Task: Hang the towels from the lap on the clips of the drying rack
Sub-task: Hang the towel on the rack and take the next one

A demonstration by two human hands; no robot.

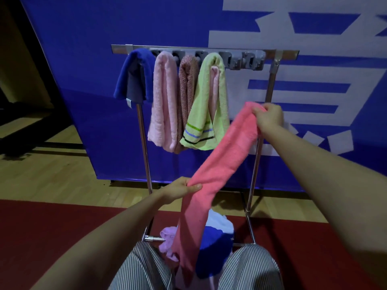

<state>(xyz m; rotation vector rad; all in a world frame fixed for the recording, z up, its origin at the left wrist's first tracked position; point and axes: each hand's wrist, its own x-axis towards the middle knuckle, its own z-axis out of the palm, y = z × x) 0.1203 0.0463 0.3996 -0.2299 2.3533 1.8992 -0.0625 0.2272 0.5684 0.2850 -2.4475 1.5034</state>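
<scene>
- The left hand (pixel 181 188) reaches forward from the lower left on a bare forearm, at about the height of the rack's lower legs; thumb on top and fingers beneath are pinched shut on the coral-pink towel (pixel 217 164) at its middle
- On the drying rack (pixel 144 130), from left to right, hang a dark blue towel (pixel 134 74) with a small white tag at its lower edge (its print too small to read), a pale pink towel (pixel 163 101), a mottled brown-pink towel (pixel 187 86), and a light green towel (pixel 203 114) with green, blue and dark stripes near its hem; each is folded over at a clip
- Right of the green towel, the grey clips (pixel 245 60) on the top bar hold nothing
- The coral-pink towel runs as a slanted band from the right hand down to the left hand, then drops to the lap between the knees in striped trousers (pixel 142 268)
- On the lap beside it lie a lilac towel (pixel 167 241), a blue towel (pixel 213 252) and a white towel (pixel 219 222), bunched together
- The right hand (pixel 269 118) is raised higher and farther out, arm nearly straight, fist closed around the towel's upper end, below the free clips and in front of the rack's right post
- The blue backdrop (pixel 83 59) behind the rack bears large white characters, cropped by the frame and not readable as whole signs
</scene>
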